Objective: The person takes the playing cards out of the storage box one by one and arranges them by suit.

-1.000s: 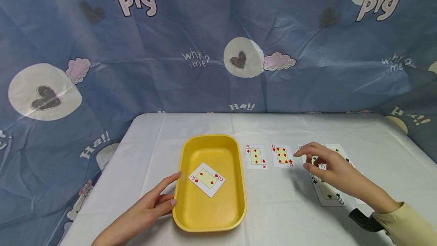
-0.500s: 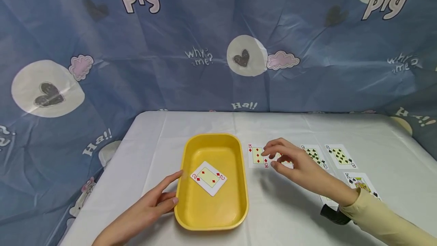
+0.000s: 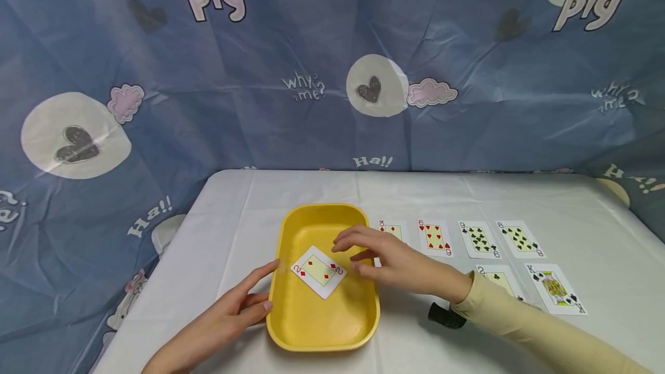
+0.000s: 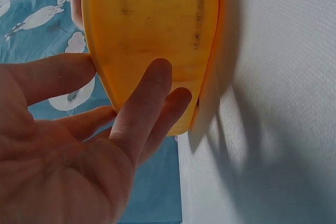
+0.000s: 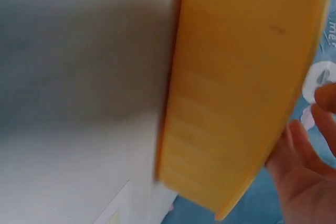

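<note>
A yellow tray (image 3: 322, 210) stands on the white table, and a two of diamonds (image 3: 318, 272) lies face up inside it. My left hand (image 3: 260, 290) rests with straight fingers (image 4: 152, 93) against the tray's left outer wall (image 4: 152, 24). My right hand (image 3: 347, 255) hovers over the tray's right side with loosely curved fingers just right of the card, and nothing shows in it. The same hand hides part of a three of diamonds (image 3: 393, 229) beside the tray. In the right wrist view the tray wall (image 5: 241, 93) is a blur.
Face up to the right of the tray lie a six of hearts (image 3: 435, 237), nine of clubs (image 3: 479, 239), eight of clubs (image 3: 519, 239), two of clubs (image 3: 497, 279) and king of clubs (image 3: 555, 288). A blue printed cloth (image 3: 260, 103) hangs behind the table.
My right hand has travelled left from over the club cards, past the red cards, to above the tray. The left hand and the two of diamonds have stayed put.
</note>
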Tool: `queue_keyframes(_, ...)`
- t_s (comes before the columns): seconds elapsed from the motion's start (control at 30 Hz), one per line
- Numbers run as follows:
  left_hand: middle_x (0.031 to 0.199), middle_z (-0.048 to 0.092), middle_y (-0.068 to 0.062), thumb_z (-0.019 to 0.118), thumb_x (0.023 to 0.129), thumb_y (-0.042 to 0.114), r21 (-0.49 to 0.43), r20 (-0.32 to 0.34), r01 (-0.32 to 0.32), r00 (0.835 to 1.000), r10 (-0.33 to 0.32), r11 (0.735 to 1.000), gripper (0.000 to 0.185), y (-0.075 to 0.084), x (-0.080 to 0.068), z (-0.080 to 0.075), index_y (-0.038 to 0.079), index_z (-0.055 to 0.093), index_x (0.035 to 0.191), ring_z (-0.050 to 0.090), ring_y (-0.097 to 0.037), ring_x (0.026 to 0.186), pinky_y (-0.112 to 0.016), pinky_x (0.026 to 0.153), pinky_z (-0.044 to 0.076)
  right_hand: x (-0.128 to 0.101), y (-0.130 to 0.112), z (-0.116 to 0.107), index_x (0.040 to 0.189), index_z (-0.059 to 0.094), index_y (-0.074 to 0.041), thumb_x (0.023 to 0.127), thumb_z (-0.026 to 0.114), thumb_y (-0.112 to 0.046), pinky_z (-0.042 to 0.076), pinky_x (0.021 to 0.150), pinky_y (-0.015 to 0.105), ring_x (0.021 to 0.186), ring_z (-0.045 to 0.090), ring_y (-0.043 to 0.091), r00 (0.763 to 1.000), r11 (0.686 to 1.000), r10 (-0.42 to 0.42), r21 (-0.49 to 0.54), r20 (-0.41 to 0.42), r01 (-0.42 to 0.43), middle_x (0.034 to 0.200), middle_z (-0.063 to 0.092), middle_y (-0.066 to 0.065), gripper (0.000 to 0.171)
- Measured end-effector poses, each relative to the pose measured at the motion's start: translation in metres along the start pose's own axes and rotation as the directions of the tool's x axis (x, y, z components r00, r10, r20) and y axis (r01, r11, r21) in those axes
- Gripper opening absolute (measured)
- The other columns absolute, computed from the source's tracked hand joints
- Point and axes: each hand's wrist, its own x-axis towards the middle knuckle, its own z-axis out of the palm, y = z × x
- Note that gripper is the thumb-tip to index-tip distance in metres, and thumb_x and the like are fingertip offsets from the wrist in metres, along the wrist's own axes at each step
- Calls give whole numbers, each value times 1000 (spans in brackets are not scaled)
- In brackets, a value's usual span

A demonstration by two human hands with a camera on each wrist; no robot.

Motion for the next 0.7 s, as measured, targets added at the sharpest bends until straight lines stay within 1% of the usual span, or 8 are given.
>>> queue_keyframes(0.07, 148, 40, -25, 51, 105, 24, 3, 3, 5, 1000, -5, 1000, 65, 0, 0, 0, 25, 15, 159, 50, -30, 129, -41, 99, 48, 9, 0, 3, 131, 58, -20, 98, 59, -10, 49, 96, 31, 119, 53, 19, 999, 999, 7, -43, 52, -5, 132, 53, -11, 34)
queue_keyframes(0.13, 148, 39, -25, 50, 105, 25, 9, 7, 1, 1000, -1, 1000, 65, 0, 0, 0, 25, 15, 159, 49, -30, 129, -41, 100, 47, 19, 1, 6, 131, 58, -19, 99, 58, -12, 48, 97, 30, 120, 53, 18, 994, 996, 12, -87, 109, -2, 131, 54, -9, 33)
queue_keyframes(0.27, 149, 38, -24, 50, 105, 25, 12, 9, 1, 1000, -1, 1000, 65, -1, -2, 0, 26, 14, 159, 48, -30, 130, -40, 100, 47, 41, 6, 9, 130, 59, -14, 98, 57, -8, 49, 96, 31, 117, 54, 18, 975, 994, 13, -109, 220, 12, 129, 57, -1, 32)
queue_keyframes(0.33, 149, 37, -25, 50, 105, 25, 3, 13, -5, 1000, 5, 1000, 65, -1, -2, 0, 25, 14, 159, 48, -31, 130, -40, 99, 47, 51, 10, 10, 129, 59, -12, 97, 57, -8, 48, 96, 30, 114, 55, 17, 965, 991, 22, -134, 263, 14, 127, 58, 0, 32)
queue_keyframes(0.53, 149, 37, -26, 50, 105, 25, -17, 18, -4, 1000, 4, 1000, 65, -1, -1, 0, 25, 14, 159, 49, -31, 129, -41, 99, 48, 80, 23, 10, 131, 60, -11, 94, 63, -8, 43, 93, 23, 105, 53, 16, 922, 967, 123, -252, 367, -29, 127, 58, 1, 38)
queue_keyframes(0.6, 149, 39, -24, 51, 104, 26, -8, 5, 8, 1000, -8, 1000, 65, 0, -1, 1, 27, 16, 159, 50, -30, 129, -41, 99, 48, 87, 25, 10, 134, 59, -12, 90, 68, -7, 42, 93, 22, 106, 52, 17, 905, 956, 166, -290, 393, -50, 129, 57, 2, 45)
queue_keyframes(0.7, 147, 41, -23, 52, 104, 28, 10, -13, 21, 1000, -21, 1000, 65, 1, -1, 1, 28, 17, 158, 51, -29, 128, -42, 99, 48, 95, 28, 10, 137, 57, -16, 84, 78, -11, 39, 96, 22, 111, 51, 15, 880, 934, 230, -347, 416, -80, 135, 53, -1, 58)
